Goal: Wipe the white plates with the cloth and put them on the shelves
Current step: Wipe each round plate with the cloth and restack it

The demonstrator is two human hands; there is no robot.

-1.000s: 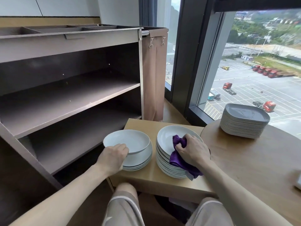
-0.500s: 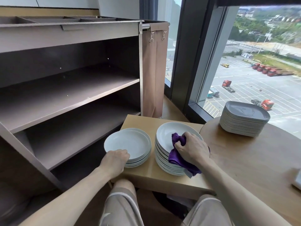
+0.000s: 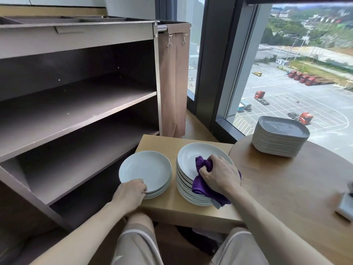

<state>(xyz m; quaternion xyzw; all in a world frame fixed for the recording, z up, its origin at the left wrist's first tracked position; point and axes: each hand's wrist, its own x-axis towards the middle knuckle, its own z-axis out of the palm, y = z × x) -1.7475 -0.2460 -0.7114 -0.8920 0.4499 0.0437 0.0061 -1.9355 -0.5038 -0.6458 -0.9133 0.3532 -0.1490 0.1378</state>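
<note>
Setting: upper-floor hospitality or catering service room. Evidence: brown shelved service trolley (image 3: pixel 80 106) with a clipped fabric bag (image 3: pixel 172 88) at its end; bulk stacks of white plates (image 3: pixel 145 169) and grey square plates (image 3: pixel 280 139) on wooden tables (image 3: pixel 286 192); tall window (image 3: pixel 305 88) overlooking a lorry park far below.

The right hand (image 3: pixel 219 176) bunches a purple cloth (image 3: pixel 202 188) against the top of the tall stack of white plates (image 3: pixel 191 155), and the cloth trails over the stack's near edge. The left hand (image 3: pixel 129 194) curls on the near rim of the short stack of white plates (image 3: pixel 145 169) just beside it. Both stacks sit on a small wooden table (image 3: pixel 168 207) next to a brown cart's shelves (image 3: pixel 76 109). Grey square plates (image 3: pixel 280 136) stand stacked on the round table (image 3: pixel 286 180)
</note>
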